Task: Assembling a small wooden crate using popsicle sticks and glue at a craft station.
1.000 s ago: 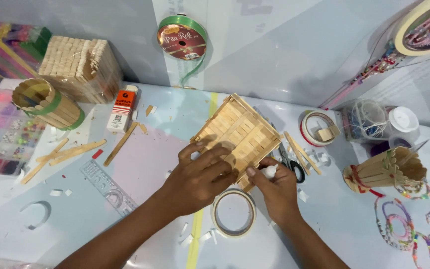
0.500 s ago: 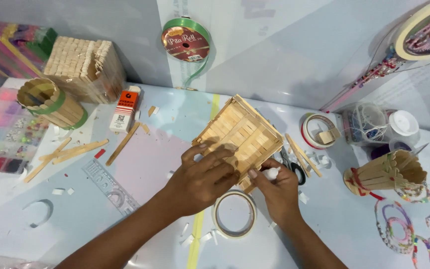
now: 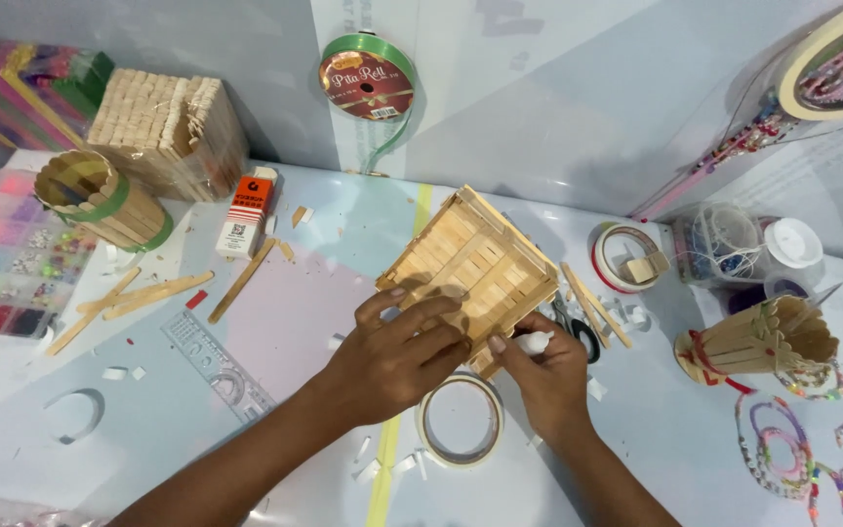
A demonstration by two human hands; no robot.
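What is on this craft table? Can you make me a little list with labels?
Left hand: pressing on the stick box
Right hand: pinching a small white piece at the box's edge
Below the hands: tape roll
Beside the right hand: scissors
Far left: stick cup with a green band
Right: stick vase, beads
On the wall: green ribbon

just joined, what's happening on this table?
A person is working on a flat panel of wooden craft sticks on a white craft table. The left hand presses down on the panel's near edge; the right hand pinches a small white piece against that edge. A tape roll lies just below the hands, scissors to the right, loose sticks to the left.
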